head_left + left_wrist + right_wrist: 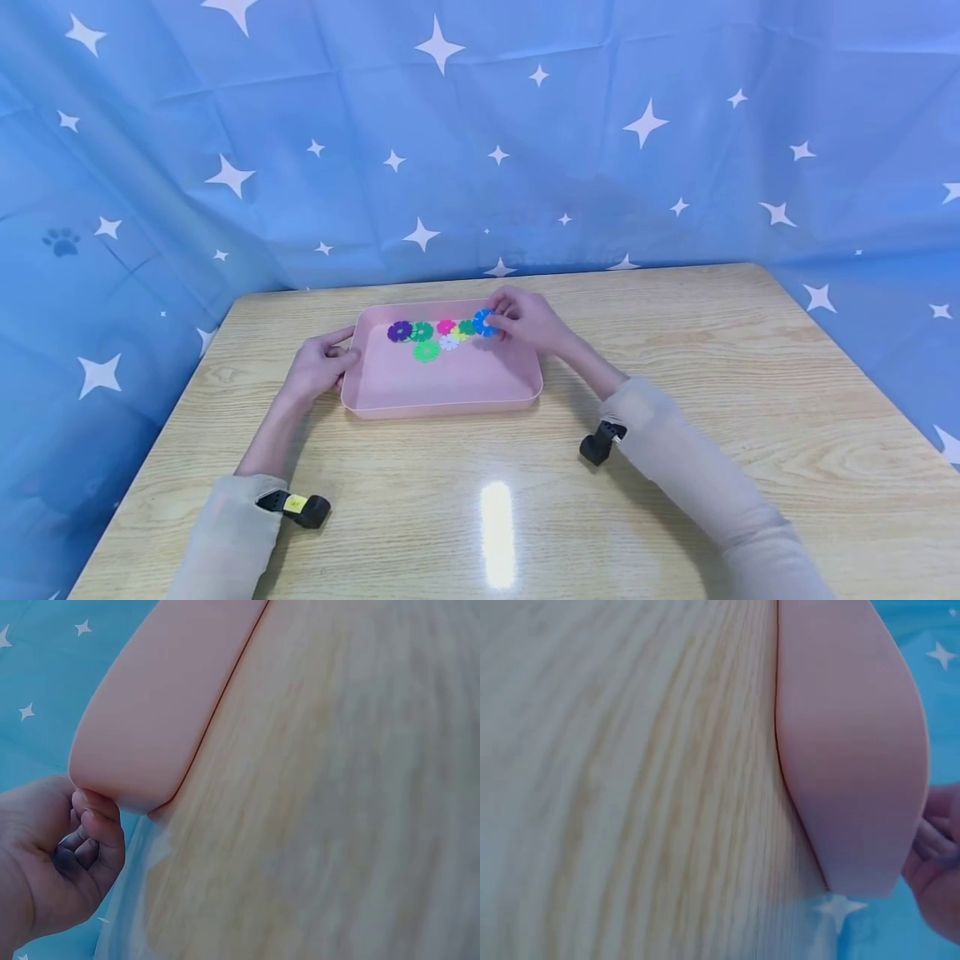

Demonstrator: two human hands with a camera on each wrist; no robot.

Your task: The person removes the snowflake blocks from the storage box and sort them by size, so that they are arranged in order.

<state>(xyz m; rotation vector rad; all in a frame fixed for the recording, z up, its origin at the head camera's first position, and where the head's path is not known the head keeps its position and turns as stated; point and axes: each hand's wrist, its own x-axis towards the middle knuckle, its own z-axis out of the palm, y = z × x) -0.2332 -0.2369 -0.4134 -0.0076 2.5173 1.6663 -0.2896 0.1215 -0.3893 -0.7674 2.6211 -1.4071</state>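
A shallow pink tray [442,385] stands on the table, with small flower-shaped plastic discs toward its far side. At the tray's left wall, my left hand [321,367] grips the edge with curled fingers; the left wrist view shows this hand [67,851] at the tray's corner. My right hand [528,321] is over the far right part of the tray and pinches a blue flower-shaped disc [483,323]. Beside it lie a dark green disc [467,327], a pink one [446,327] and a white one [448,342]. In the right wrist view, the tray wall hides most of my right hand [939,870].
Farther left in the tray are a purple disc [400,332], a green disc [422,332] and a light green disc [427,351]. The wooden table [420,500] extends around the tray, and a blue star-patterned cloth [480,108] hangs behind it.
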